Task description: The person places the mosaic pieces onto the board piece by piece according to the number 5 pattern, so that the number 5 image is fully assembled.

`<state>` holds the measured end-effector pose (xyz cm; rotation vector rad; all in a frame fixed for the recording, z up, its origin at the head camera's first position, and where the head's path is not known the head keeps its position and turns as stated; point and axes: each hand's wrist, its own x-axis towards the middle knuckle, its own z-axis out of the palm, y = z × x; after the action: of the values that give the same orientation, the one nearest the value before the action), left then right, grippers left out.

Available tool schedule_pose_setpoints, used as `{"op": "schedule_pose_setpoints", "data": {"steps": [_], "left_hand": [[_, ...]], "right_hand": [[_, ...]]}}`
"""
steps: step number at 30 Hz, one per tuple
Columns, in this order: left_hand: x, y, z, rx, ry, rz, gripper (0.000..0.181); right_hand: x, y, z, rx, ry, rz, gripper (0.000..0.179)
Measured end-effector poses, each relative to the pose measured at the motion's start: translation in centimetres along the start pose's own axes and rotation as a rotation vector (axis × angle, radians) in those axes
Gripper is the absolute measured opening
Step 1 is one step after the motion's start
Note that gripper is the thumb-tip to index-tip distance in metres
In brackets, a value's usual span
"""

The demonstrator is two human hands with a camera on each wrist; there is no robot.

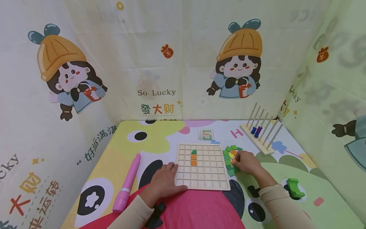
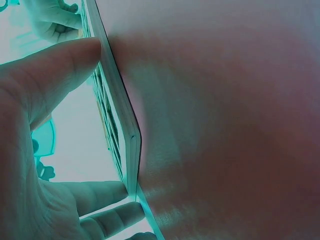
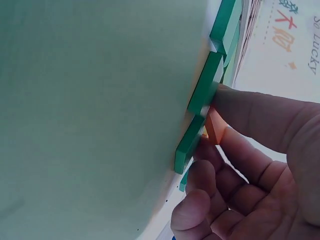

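A wooden grid board (image 1: 208, 173) lies in front of me. One green tile with a curved corner (image 1: 194, 152) and two orange tiles (image 1: 193, 163) sit in a column of its cells. My left hand (image 1: 164, 182) rests at the board's near left corner, thumb along the front edge and straight fingers against the left side. To the right of the board, my right hand (image 1: 248, 162) is at a cluster of green tiles (image 1: 227, 162) with some orange and yellow ones. In the right wrist view its thumb and fingers pinch an orange tile (image 3: 215, 128) beside green tiles (image 3: 206, 85).
Behind the board lies a small pattern card (image 1: 206, 134). A wooden peg stand (image 1: 258, 141) with blue and purple beads stands at the back right. A green curved block (image 1: 295, 188) is to the right of my right arm, a pink pen-shaped stick (image 1: 127, 184) to the left.
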<state>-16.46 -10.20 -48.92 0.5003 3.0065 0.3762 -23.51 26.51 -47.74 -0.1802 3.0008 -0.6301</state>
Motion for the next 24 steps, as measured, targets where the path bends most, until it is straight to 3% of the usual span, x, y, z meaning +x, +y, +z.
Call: {"op": "schedule_pose_setpoints", "data": {"steps": [10,15,24], "left_hand": [[0.1,-0.1,0.3,0.005,0.003,0.006,0.102],[0.2,-0.2,0.3,0.005,0.002,0.004,0.102],[0.2,-0.2,0.2,-0.005,-0.014,-0.007,0.102]], "right_hand": [[0.1,0.0,-0.2,0.047,0.012,-0.028,0.012],[0.2,-0.5,-1.1,0.14,0.022,-0.071,0.011],[1.1,-3.3,-1.2,0.325,-0.065,-0.148,0.014]]}}
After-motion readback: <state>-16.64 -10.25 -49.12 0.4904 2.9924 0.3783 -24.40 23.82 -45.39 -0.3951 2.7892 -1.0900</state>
